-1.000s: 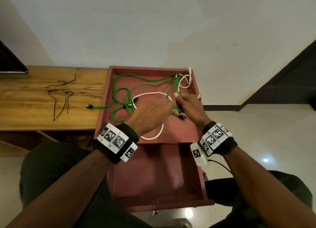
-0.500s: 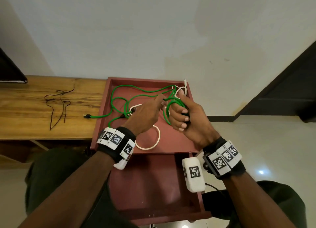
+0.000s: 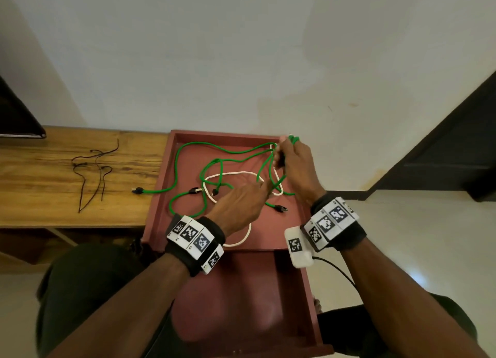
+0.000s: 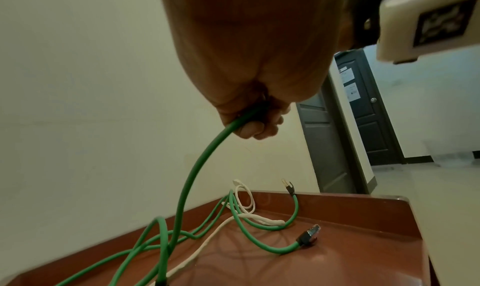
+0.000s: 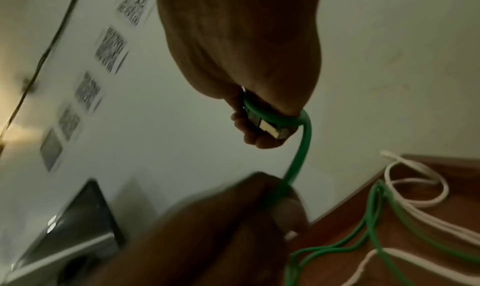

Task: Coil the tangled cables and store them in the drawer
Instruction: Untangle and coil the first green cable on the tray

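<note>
Head view: right hand [image 3: 298, 167] fingers clamped on green cable [image 3: 188, 145] plug end as anchor; left hand [image 3: 241, 204] fingers pinch cable, feeding next loop.

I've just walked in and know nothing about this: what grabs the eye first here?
Bright green cables sprawl tangled with a white cable on a dark red cabinet top. The right hand grips a green loop and plug raised near the back corner, while the left hand pinches the same cable lower down.
</note>
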